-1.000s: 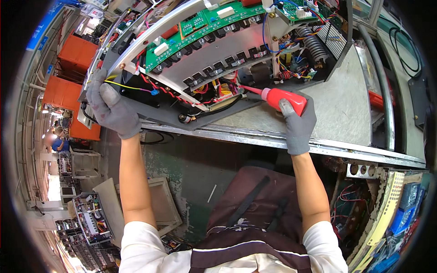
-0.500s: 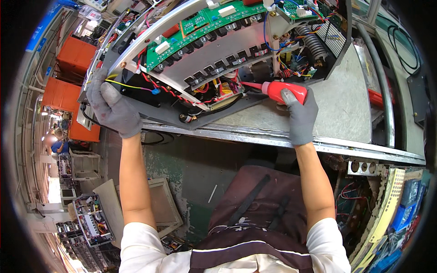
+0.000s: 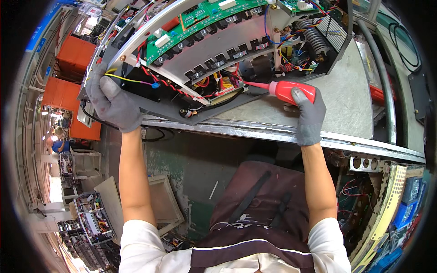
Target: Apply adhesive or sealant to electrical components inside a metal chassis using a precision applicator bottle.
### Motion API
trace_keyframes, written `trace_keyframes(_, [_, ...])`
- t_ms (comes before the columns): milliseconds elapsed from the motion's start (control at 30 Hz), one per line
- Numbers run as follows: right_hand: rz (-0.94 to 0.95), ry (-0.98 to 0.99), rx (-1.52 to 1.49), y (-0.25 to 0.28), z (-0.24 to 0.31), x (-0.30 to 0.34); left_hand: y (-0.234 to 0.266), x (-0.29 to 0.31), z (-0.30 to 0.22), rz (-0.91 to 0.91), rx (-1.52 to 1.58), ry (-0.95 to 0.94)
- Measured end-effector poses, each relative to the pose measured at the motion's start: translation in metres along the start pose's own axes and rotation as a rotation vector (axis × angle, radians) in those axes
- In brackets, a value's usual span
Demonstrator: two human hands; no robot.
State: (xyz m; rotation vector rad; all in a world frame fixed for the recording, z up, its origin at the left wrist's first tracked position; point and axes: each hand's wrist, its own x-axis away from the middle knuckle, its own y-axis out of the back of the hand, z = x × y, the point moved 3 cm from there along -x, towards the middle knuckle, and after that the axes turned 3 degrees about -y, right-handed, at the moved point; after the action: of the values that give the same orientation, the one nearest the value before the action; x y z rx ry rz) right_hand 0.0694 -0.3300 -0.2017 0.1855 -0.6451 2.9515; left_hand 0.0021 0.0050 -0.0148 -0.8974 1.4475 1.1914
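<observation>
My right hand (image 3: 308, 111), in a grey glove, is closed round a red squeeze bottle (image 3: 291, 92). The bottle lies on its side in the air, its long thin nozzle pointing left into an open equipment chassis (image 3: 218, 113). The nozzle tip is by a bundle of wires and a small connector block low in the chassis; whether it touches cannot be told. At the chassis's left corner, my gloved left hand (image 3: 114, 102) grips the edge, thumb on the near side, fingers partly hidden. A yellow wire with a blue connector (image 3: 155, 85) runs beside that thumb. Green circuit boards (image 3: 205, 25) fill the chassis top.
The chassis stands on a metal-edged workbench (image 3: 350, 109). A grey metal tube (image 3: 384, 86) and a black cable (image 3: 400, 41) are at the right. Orange bins (image 3: 59, 98) stand at the left, with a person in blue farther off. Blue trays (image 3: 405, 211) lie lower right.
My right hand and the red bottle have moved slightly right, drawing the nozzle back a little. The chassis appears shifted slightly in view. My left hand keeps its hold at the corner.
</observation>
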Motion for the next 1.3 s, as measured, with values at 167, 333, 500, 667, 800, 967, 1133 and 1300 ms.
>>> trace_keyframes(167, [0.008,0.019,-0.018,0.003,-0.002,0.009,0.0,0.0,-0.001,-0.026,0.057,-0.014])
trace_keyframes(333, [0.056,0.095,0.028,-0.012,-0.003,0.025,-0.004,-0.003,-0.004,-0.07,0.074,-0.061])
trace_keyframes(500, [0.029,0.23,0.113,-0.033,0.008,0.031,-0.003,-0.001,0.001,-0.121,0.12,-0.064])
trace_keyframes(667, [0.071,0.243,0.211,-0.046,0.012,0.017,-0.001,-0.002,0.004,-0.124,0.143,-0.062])
trace_keyframes(800, [0.13,0.222,0.311,-0.056,0.021,0.004,-0.002,0.001,0.003,-0.134,0.138,-0.069])
trace_keyframes(967, [0.272,0.17,0.471,-0.061,0.035,-0.028,-0.004,0.0,-0.005,-0.109,0.135,-0.024])
trace_keyframes(1133, [0.259,0.143,0.438,-0.074,0.027,-0.031,-0.003,0.002,-0.002,-0.126,0.168,-0.047])
trace_keyframes(1300, [0.21,0.201,0.4,-0.082,0.021,-0.024,-0.004,0.002,-0.001,-0.114,0.146,-0.039])
